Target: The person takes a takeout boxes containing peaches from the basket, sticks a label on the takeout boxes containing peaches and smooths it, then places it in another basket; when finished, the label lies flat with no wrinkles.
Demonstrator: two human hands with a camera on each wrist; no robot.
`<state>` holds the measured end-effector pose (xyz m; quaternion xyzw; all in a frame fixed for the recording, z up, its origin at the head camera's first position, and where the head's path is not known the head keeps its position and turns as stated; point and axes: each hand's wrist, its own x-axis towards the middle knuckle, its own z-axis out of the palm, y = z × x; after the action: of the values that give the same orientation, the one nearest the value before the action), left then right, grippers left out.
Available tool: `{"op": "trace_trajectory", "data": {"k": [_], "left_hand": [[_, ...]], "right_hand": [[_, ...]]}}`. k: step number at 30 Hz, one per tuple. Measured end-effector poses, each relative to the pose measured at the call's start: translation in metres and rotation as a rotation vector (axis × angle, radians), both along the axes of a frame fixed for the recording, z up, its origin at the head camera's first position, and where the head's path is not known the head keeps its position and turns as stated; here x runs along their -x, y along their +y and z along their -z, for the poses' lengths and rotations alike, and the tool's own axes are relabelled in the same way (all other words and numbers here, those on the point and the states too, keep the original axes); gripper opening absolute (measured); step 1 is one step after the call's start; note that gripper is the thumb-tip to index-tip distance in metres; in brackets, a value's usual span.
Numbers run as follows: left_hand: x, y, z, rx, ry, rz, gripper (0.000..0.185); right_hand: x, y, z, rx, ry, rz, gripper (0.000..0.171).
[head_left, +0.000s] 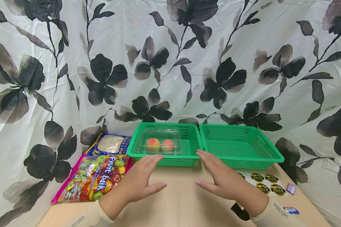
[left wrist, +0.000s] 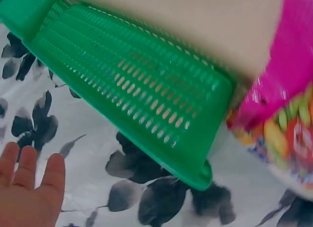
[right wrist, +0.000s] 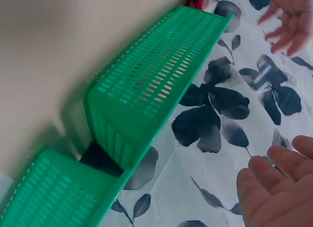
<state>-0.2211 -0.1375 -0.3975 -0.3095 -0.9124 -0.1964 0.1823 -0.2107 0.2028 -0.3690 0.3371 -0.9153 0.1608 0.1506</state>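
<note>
A white cloth printed with black flowers (head_left: 170,63) hangs as a backdrop and fills the upper half of the head view. Below it lies the tan table (head_left: 182,201). On the table stand two green baskets side by side, rims touching: the right basket (head_left: 270,151) at about 1 o'clock from the hands, and the left basket (head_left: 187,148) at 12 o'clock. Inside the left basket, toward its left side, sits a clear plastic box (head_left: 160,142) with two peach-coloured round pieces in it.

At 9 o'clock from the hands lies a bright bag of fruit candy (head_left: 93,178), and just behind it, at 10 o'clock, a blue and yellow packet (head_left: 110,144). At 3 o'clock a sheet of round yellow-and-black stickers (head_left: 265,183) lies flat.

The left hand (head_left: 137,184) and the right hand (head_left: 223,178) hover palms facing each other, in front of the left basket, fingers straight and relaxed, grasping nothing. Their fingertips come close to the basket's front wall; whether they touch it cannot be told.
</note>
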Motion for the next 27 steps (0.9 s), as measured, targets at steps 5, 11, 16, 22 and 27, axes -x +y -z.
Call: {"op": "trace_trajectory", "data": {"k": [5,11,16,22,27], "left_hand": [[0.006,0.005,0.004,-0.202,-0.145,-0.073,0.074],[0.011,0.012,0.012,-0.445,-0.309,-0.145,0.070],[0.017,0.019,0.020,-0.620,-0.425,-0.182,0.068],[0.029,0.024,0.027,-0.787,-0.618,-0.165,0.065],[0.034,0.025,0.031,-0.907,-0.759,-0.197,0.061]], "right_hand": [[0.006,-0.004,-0.003,0.079,-0.118,0.010,0.091],[0.015,-0.009,-0.005,0.161,-0.196,0.026,0.088],[0.024,-0.014,-0.004,0.219,-0.247,0.043,0.085],[0.039,-0.021,-0.001,0.300,-0.298,0.041,0.081],[0.055,-0.029,0.000,0.422,-0.416,0.036,0.076]]}}
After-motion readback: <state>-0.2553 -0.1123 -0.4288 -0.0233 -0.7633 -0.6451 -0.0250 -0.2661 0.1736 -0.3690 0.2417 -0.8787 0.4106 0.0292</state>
